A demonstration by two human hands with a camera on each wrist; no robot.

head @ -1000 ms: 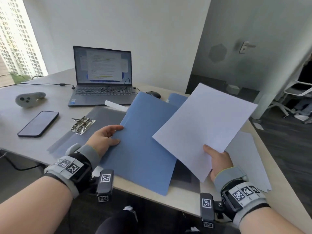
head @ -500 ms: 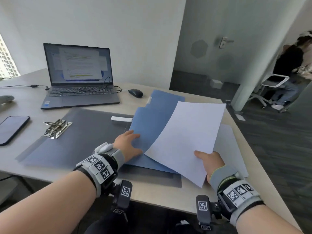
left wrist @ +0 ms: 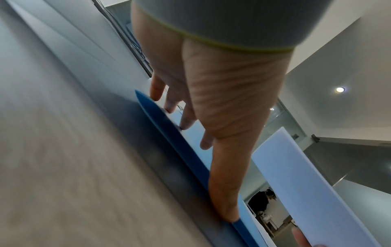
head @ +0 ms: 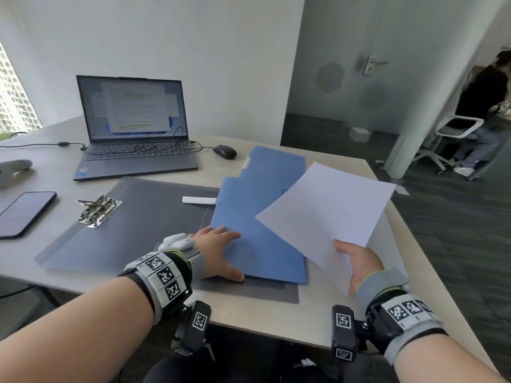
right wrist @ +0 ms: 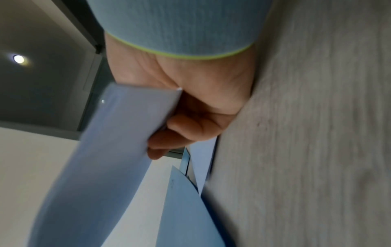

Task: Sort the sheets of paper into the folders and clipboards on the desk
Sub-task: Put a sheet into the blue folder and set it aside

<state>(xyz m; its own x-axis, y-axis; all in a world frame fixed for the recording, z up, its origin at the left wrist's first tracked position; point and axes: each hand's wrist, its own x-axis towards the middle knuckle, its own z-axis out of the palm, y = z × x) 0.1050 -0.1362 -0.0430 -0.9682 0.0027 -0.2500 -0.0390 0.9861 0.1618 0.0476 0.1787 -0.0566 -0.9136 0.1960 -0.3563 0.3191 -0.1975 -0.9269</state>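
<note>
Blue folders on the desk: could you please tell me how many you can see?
2. The near blue folder lies under the left hand; the far blue folder sits behind it, partly covered. The held sheet may hide more.

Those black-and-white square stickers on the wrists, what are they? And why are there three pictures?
They are wristbands carrying little cameras. One picture comes from a camera on the person's head, one from each wrist. No machine here, just two hands. The left hand presses flat on a blue folder lying on the desk. The right hand pinches a white sheet of paper, held above the folder. Also on the desk: a laptop, a mouse, a phone and a grey clipboard.
</note>
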